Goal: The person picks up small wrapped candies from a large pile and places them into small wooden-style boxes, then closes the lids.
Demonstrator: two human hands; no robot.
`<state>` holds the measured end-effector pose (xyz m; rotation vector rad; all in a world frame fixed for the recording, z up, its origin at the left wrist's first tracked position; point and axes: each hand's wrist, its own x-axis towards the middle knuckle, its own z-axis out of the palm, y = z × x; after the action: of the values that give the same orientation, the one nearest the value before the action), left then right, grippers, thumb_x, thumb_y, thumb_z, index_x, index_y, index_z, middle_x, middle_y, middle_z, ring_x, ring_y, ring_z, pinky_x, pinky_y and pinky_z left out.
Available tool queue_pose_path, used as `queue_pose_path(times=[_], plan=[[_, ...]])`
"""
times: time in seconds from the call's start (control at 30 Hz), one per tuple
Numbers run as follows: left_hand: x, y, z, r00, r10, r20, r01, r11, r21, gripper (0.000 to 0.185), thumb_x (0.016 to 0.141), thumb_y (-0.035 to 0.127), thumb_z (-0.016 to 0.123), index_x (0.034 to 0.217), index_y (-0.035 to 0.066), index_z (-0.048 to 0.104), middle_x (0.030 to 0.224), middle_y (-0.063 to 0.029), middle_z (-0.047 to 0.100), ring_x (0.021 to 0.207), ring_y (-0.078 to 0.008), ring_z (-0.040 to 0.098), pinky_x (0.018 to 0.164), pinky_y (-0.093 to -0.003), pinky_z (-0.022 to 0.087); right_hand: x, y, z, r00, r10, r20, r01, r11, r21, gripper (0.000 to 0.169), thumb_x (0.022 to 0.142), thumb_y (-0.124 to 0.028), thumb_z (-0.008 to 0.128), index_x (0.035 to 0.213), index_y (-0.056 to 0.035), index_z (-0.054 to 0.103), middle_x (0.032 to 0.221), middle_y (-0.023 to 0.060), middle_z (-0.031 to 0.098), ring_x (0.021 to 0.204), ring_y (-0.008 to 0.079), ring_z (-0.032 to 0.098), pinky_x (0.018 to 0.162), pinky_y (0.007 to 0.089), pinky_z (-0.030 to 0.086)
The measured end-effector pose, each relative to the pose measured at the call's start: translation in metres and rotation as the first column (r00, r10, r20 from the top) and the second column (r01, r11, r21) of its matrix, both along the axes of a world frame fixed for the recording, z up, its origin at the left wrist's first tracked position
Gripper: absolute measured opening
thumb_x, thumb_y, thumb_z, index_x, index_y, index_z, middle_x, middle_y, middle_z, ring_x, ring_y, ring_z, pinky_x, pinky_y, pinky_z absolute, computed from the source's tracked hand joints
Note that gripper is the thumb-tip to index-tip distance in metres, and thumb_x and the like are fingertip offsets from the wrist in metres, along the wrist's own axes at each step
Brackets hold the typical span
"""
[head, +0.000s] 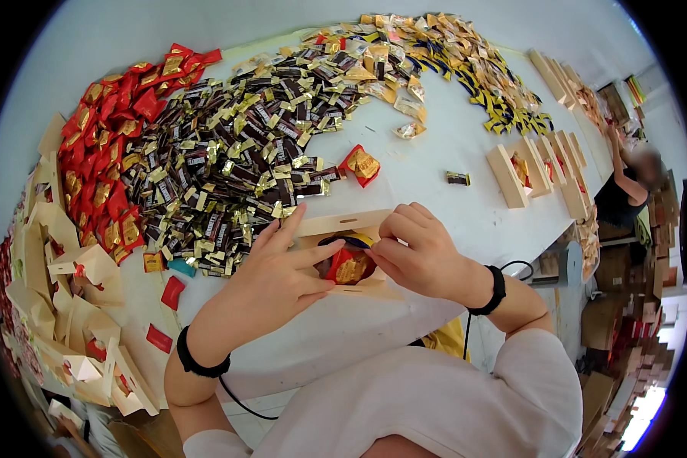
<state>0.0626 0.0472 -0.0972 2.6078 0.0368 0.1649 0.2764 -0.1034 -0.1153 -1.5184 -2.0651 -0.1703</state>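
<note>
In front of me stands a cream cardboard box (pixel 349 221) with its top open. Inside lie a red-and-gold wrapped packet (pixel 352 267) and, along its far edge, a dark blue and yellow wrapper (pixel 352 239). My left hand (pixel 292 260) reaches over the box's left side with fingers spread, its fingertips against the wrappers. At the right end of the box is my right hand (pixel 415 252), fingers curled, thumb and index tip close to the blue wrapper and the red packet. Whether it pinches anything is hidden.
Brown-and-gold wrapped bars (pixel 246 149) form a large heap, with red packets (pixel 109 154) left of it. Yellow-and-blue wrappers (pixel 492 91) lie far right. Open boxes line the left (pixel 86 320) and right (pixel 512 174). A single bar (pixel 458 178) lies apart. Another person (pixel 624 189) is at right.
</note>
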Motion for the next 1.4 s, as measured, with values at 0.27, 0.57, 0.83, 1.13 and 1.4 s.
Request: queue_pose_path(times=[0.27, 0.57, 0.83, 1.13, 1.4], plan=[[0.0, -0.004, 0.011, 1.0, 0.022, -0.011, -0.022, 0.999, 0.039, 0.011, 0.082, 0.023, 0.078, 0.087, 0.013, 0.079, 0.127, 0.0025, 0.068, 0.14, -0.0404, 0.042, 0.112, -0.0533, 0.035, 0.002, -0.004, 0.018, 0.839, -0.142, -0.526, 0.059, 0.984, -0.171, 0.016, 0.08, 0.002, 0.074, 0.08, -0.002, 0.058, 0.087, 0.0071, 0.053, 0.074, 0.0204, 0.055, 0.062, 0.0319, 0.046], [-0.009, -0.024, 0.013, 0.999, 0.036, -0.022, -0.034, 0.996, 0.087, 0.014, 0.081, 0.005, 0.073, 0.093, 0.0, 0.072, 0.123, -0.0104, 0.069, 0.073, -0.0228, 0.064, 0.065, -0.033, 0.051, 0.062, 0.023, 0.038, 0.837, -0.308, -0.452, 0.248, 0.95, -0.188, 0.012, 0.087, -0.001, 0.068, 0.087, 0.0006, 0.056, 0.093, 0.0066, 0.072, 0.062, 0.0158, 0.057, 0.053, 0.0277, 0.045], [-0.007, -0.024, 0.018, 0.997, -0.068, 0.019, 0.064, 0.983, 0.17, 0.011, 0.077, 0.002, 0.069, 0.085, -0.005, 0.068, 0.131, -0.0146, 0.065, 0.066, -0.0199, 0.063, 0.06, -0.031, 0.051, 0.136, 0.061, -0.007, 0.865, -0.483, -0.138, 0.488, 0.873, 0.001, 0.017, 0.09, -0.012, 0.069, 0.094, -0.0011, 0.058, 0.096, 0.0134, 0.071, 0.082, 0.033, 0.066, 0.066, 0.0401, 0.052], [-0.008, -0.023, 0.026, 0.994, -0.067, -0.083, 0.081, 0.981, 0.174, 0.011, 0.079, 0.004, 0.069, 0.084, -0.005, 0.068, 0.133, -0.0171, 0.063, 0.068, -0.02, 0.064, 0.062, -0.0308, 0.05, 0.142, 0.068, -0.008, 0.859, -0.503, 0.099, 0.488, 0.861, 0.145, 0.031, 0.084, -0.02, 0.077, 0.108, -0.0031, 0.065, 0.105, 0.0135, 0.067, 0.098, 0.0318, 0.064, 0.081, 0.0393, 0.052], [-0.011, -0.024, 0.022, 0.991, -0.041, -0.128, 0.059, 0.989, 0.136, 0.013, 0.083, 0.005, 0.071, 0.091, -0.005, 0.07, 0.13, -0.0214, 0.063, 0.072, -0.0221, 0.067, 0.064, -0.0345, 0.053, 0.007, 0.025, 0.008, 0.985, 0.117, -0.124, -0.153, 0.926, -0.345, 0.031, 0.075, -0.033, 0.085, 0.09, -0.0091, 0.072, 0.106, 0.0061, 0.054, 0.103, 0.0274, 0.05, 0.09, 0.0393, 0.039]])
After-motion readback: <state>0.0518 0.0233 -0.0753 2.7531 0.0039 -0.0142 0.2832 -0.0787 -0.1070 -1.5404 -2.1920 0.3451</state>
